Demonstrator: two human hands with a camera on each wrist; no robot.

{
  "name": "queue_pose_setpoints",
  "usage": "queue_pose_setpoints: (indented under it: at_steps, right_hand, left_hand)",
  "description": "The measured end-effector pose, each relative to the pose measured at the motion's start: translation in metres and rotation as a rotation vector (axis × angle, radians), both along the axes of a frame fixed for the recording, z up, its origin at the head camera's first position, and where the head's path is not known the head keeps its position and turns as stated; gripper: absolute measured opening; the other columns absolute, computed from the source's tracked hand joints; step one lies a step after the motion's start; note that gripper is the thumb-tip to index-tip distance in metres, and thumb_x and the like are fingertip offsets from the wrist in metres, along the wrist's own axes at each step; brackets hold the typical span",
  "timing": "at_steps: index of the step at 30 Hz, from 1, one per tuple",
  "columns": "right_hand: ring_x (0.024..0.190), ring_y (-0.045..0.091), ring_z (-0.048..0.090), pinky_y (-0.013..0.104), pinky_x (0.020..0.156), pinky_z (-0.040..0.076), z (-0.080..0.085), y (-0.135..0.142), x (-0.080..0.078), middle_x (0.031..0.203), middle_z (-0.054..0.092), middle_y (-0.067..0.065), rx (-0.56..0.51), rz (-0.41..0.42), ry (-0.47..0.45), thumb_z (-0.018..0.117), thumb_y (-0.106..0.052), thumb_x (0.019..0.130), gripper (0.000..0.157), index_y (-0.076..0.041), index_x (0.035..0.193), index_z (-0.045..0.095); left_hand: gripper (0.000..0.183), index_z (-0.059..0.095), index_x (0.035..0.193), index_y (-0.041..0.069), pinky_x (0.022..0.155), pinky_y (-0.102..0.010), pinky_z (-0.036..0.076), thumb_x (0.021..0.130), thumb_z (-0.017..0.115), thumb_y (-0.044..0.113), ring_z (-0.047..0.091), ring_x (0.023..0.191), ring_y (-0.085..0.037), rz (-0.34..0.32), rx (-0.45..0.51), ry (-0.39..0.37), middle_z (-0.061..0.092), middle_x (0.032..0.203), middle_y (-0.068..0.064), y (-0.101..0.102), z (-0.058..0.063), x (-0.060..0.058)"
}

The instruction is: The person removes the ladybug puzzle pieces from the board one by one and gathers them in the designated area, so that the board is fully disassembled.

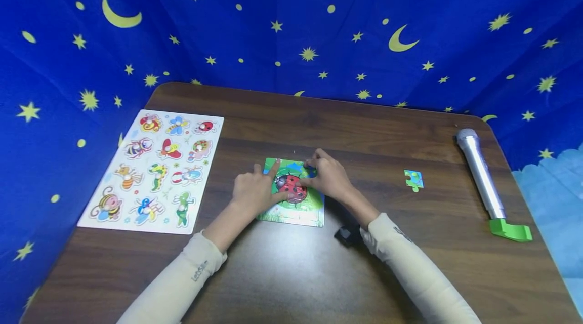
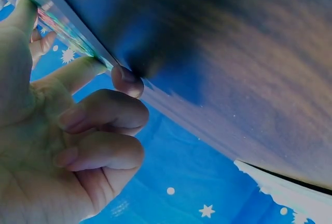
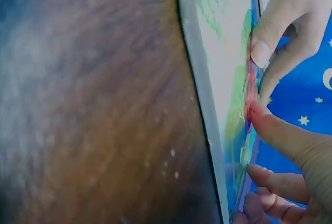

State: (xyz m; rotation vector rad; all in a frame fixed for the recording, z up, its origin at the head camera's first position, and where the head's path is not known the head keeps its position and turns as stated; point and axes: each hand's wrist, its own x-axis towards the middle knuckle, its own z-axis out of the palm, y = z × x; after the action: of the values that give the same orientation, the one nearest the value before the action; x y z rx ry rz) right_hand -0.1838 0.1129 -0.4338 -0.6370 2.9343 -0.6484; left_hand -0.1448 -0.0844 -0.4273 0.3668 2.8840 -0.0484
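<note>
A small jigsaw puzzle board [image 1: 298, 216] with a red ladybug on green lies flat on the table. My left hand [image 1: 252, 191] comes in from its left side; the thumb presses on the ladybug and the index finger reaches the upper left part. In the left wrist view the other fingers of the left hand [image 2: 78, 115] are bent beside the board's edge. From the right, my right hand [image 1: 331, 176] rests its thumb on the ladybug and its fingertips at the upper right corner, partly covering the pieces there. One loose puzzle piece [image 1: 413, 180], green and blue, lies to the right.
At the left lies a white peg board [image 1: 150, 162] with colourful insects. A silver toy microphone [image 1: 480, 177] with a green base [image 1: 510, 231] lies near the right table edge. Beside the right wrist is a small black object [image 1: 347, 236]. A blue starry cloth [image 1: 291, 25] hangs behind the table.
</note>
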Motion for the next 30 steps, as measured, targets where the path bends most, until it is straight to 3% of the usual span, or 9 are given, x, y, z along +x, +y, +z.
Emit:
queue_pose_setpoints:
  at_steps: [4,11,16,19,23,30]
  right_hand:
    - [0.077,0.017,0.054,0.035,0.069,0.05,-0.001,-0.003,0.0,0.098,0.056,0.006,-0.016,-0.011,0.008,0.086,-0.037,0.076,0.048,-0.002,0.108,0.075]
    - [0.071,0.017,0.05,0.033,0.06,0.048,-0.004,-0.01,0.013,0.094,0.054,0.008,0.02,-0.057,0.103,0.086,-0.04,0.075,0.054,0.002,0.107,0.074]
    - [0.062,0.017,0.047,0.033,0.053,0.047,-0.006,-0.023,0.019,0.091,0.054,0.01,0.067,-0.139,0.154,0.081,-0.055,0.075,0.054,-0.002,0.081,0.07]
    - [0.06,0.02,0.053,0.037,0.053,0.052,-0.006,-0.033,0.022,0.093,0.058,0.015,0.084,-0.212,0.181,0.08,-0.058,0.075,0.056,-0.004,0.07,0.065]
    - [0.063,0.025,0.058,0.041,0.057,0.055,-0.005,-0.04,0.024,0.096,0.06,0.019,0.077,-0.275,0.176,0.081,-0.056,0.075,0.055,-0.003,0.069,0.065]
    - [0.061,0.024,0.057,0.038,0.056,0.052,-0.006,-0.037,0.021,0.087,0.059,0.015,-0.012,-0.305,0.142,0.084,-0.054,0.071,0.054,-0.005,0.064,0.062]
  left_hand:
    - [0.094,0.027,0.158,0.024,0.047,-0.026,0.034,0.085,0.043,0.082,0.046,0.049,-0.014,-0.001,0.0,0.009,0.052,0.142,-0.025,0.0,0.0,0.001]
    - [0.093,0.031,0.157,0.023,0.046,-0.026,0.032,0.085,0.045,0.08,0.042,0.048,-0.013,-0.014,-0.005,0.036,0.057,0.136,-0.024,0.0,-0.002,0.003]
    - [0.094,0.032,0.156,0.021,0.044,-0.027,0.031,0.085,0.046,0.08,0.038,0.047,-0.012,-0.025,-0.012,0.071,0.061,0.129,-0.022,0.001,-0.003,0.003]
    - [0.094,0.032,0.156,0.02,0.045,-0.027,0.032,0.085,0.046,0.08,0.039,0.048,-0.013,-0.023,-0.002,0.075,0.059,0.132,-0.024,0.001,-0.002,0.003]
    - [0.094,0.031,0.156,0.02,0.045,-0.027,0.034,0.085,0.045,0.08,0.042,0.048,-0.014,-0.02,0.0,0.073,0.057,0.135,-0.025,0.001,-0.002,0.003]
    - [0.096,0.029,0.157,0.019,0.045,-0.026,0.032,0.085,0.043,0.081,0.041,0.049,-0.012,-0.019,0.002,0.062,0.054,0.138,-0.027,0.0,-0.003,0.004]
